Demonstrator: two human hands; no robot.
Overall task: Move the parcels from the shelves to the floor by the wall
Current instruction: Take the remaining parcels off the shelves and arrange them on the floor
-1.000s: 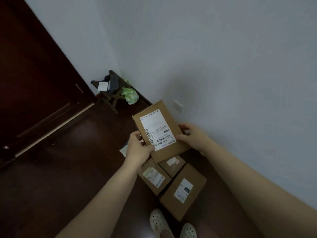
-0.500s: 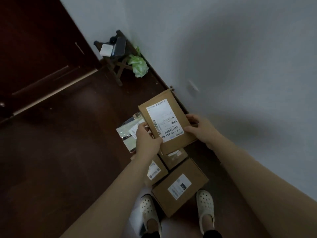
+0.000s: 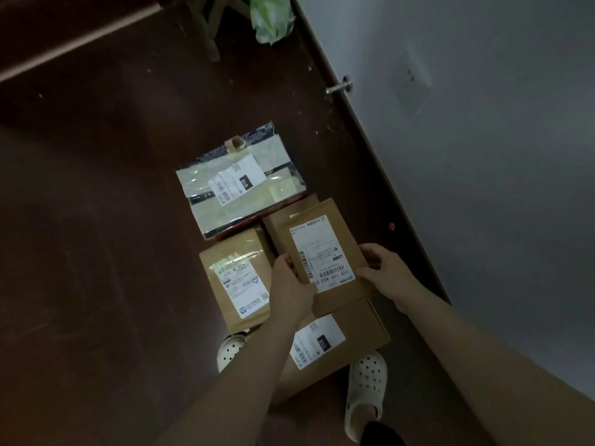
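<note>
- Dark wooden floor [image 3: 96, 220] meets a pale grey wall [image 3: 499, 204] on the right, with a skirting board [image 3: 370, 149] along the join. The light is dim.
- On my feed both hands grip one parcel. The left hand [image 3: 289, 289] clasps its near-left corner and the right hand [image 3: 388, 275] holds its near-right edge, thumb on top.
- That held parcel [image 3: 322, 249] is a flat brown carton, label up, low over the cluster of parcels close to the wall.
- It covers most of another brown box [image 3: 277, 222], of which only the far-left corner shows. I cannot tell whether the two touch or a gap remains.
- Just left lies a taped carton [image 3: 235, 278]. Nearer me is a larger carton [image 3: 341, 339], flanked by a white clog [image 3: 367, 384] on the wall side. Beyond them all lies a plastic mailer [image 3: 238, 185].
- I judge this to be the set-down step, since several parcels are already on the floor.
- The next move calls for lowering the carton until it sits flat, either stacked squarely or slid into the free strip by the skirting, and then letting go with both hands without nudging its neighbours.
- Farther off are a metal door stop [image 3: 338, 88], a wall socket [image 3: 410, 82] and a green bag [image 3: 272, 17].
</note>
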